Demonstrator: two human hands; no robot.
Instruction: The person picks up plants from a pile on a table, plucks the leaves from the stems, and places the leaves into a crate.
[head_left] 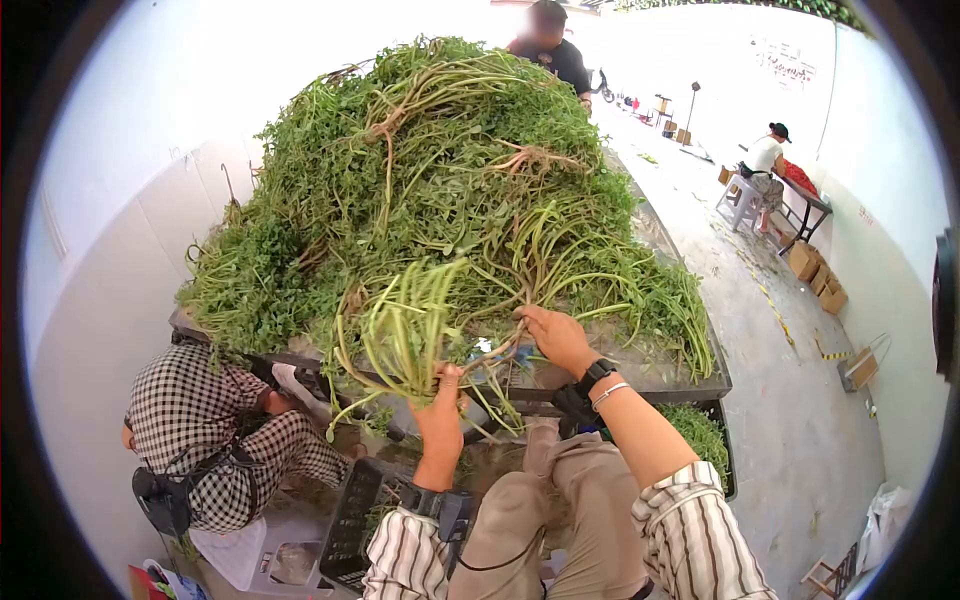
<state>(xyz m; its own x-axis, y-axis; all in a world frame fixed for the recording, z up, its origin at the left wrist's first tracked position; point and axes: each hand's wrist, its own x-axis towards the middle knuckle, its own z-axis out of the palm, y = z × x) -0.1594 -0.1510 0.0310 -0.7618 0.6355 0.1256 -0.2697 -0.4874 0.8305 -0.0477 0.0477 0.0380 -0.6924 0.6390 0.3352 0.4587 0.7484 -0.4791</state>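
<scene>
A bunch of long pale-green stems fans upward from my left hand, whose fingers are closed around its lower part. My right hand pinches a brownish root end of the plant, near the table's front edge. The brown stem runs between both hands, above the edge. Behind them rises a large heap of uprooted leafy green plants, with roots and stalks tangled on top. Small details at my right fingertips are too fine to tell.
The dark table bears the heap. A black crate stands low at left, beside a seated person in checked clothes. Greens lie below the table at right. Another person is behind the heap; one sits by a far table.
</scene>
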